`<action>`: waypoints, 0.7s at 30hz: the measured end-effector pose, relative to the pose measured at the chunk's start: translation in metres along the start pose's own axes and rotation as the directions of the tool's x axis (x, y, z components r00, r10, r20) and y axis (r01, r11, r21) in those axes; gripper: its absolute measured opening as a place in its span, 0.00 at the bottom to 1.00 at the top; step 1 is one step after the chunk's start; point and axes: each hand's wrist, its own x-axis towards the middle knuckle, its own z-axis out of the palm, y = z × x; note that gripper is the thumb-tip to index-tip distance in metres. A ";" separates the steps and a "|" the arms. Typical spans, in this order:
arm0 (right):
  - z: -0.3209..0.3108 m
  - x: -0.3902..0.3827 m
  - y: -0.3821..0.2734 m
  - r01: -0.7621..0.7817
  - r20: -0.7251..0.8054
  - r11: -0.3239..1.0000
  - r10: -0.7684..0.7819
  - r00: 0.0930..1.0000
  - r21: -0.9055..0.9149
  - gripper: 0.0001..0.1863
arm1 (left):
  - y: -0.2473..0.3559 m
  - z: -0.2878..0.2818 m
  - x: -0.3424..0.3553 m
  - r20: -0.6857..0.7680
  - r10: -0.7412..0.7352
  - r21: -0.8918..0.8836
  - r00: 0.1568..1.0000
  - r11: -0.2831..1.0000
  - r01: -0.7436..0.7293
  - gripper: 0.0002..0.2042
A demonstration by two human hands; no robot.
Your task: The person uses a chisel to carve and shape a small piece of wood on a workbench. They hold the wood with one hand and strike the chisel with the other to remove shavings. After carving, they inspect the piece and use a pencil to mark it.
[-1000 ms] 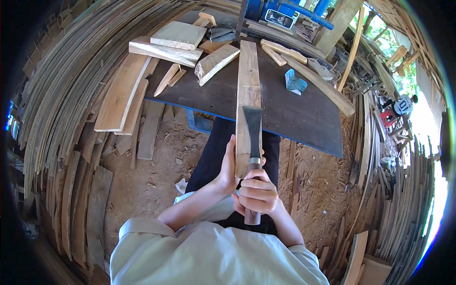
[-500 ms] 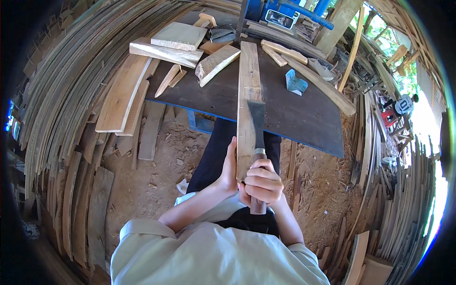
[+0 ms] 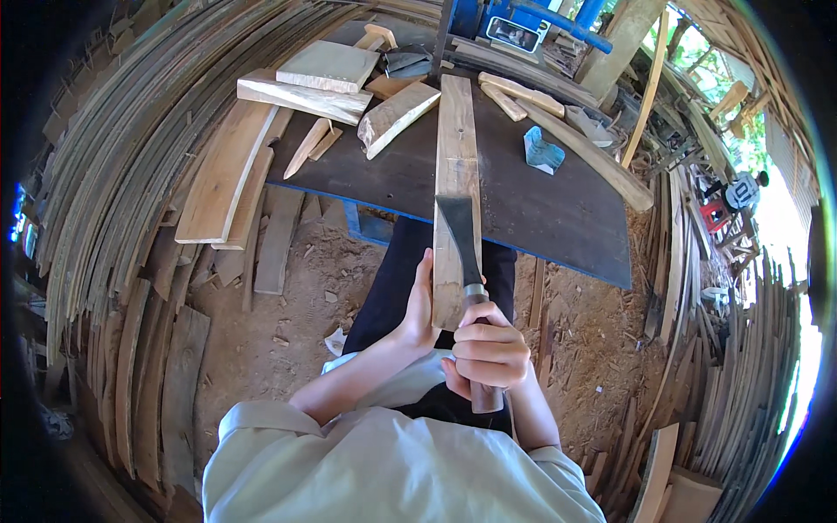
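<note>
A long wooden bar point(image 3: 455, 131) lies lengthwise from the dark tabletop point(image 3: 571, 240) toward me, its near end over my lap. My left hand point(image 3: 417, 309) grips the near part of the bar, thumb along its left side, fingers hidden behind. In my right hand point(image 3: 488, 353) is the wooden handle of a wide chisel point(image 3: 460, 240), its dark flat blade angled slightly left over the bar's face. Whether the cutting edge touches the wood is hard to tell. A folded blue sheet point(image 3: 542, 150) lies right of the bar.
Wood offcuts point(image 3: 397, 118) and planks point(image 3: 222, 192) cover the table's back and left. A blue metal machine point(image 3: 558, 26) stands behind, with a phone point(image 3: 514, 35) on it. Lumber stacks point(image 3: 131, 174) flank both sides. A person point(image 3: 737, 192) is beside a red stool at far right.
Over the last second the chisel's handle has shifted rightward. Since half a second ago the blade's tip has moved left and nearer to me. The bar and my left hand stay roughly in place.
</note>
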 end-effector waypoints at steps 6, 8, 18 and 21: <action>-0.003 -0.015 -0.020 -0.038 -0.069 0.998 0.041 0.997 0.047 0.12 | -0.002 0.002 0.003 0.002 0.061 0.030 0.998 0.998 -0.061 0.30; 0.001 -0.015 -0.018 -0.043 -0.104 0.998 0.048 0.993 0.049 0.12 | -0.001 0.004 0.002 -0.005 0.062 0.058 0.998 0.996 -0.062 0.30; 0.011 -0.005 -0.003 -0.041 -0.275 0.999 0.039 0.961 0.000 0.09 | 0.002 0.012 -0.002 -0.098 0.046 0.054 0.994 0.998 -0.041 0.31; 0.009 -0.008 -0.004 -0.061 -0.283 0.998 0.062 0.957 0.011 0.09 | 0.006 0.026 -0.005 -0.190 0.045 0.017 0.981 0.999 -0.042 0.30</action>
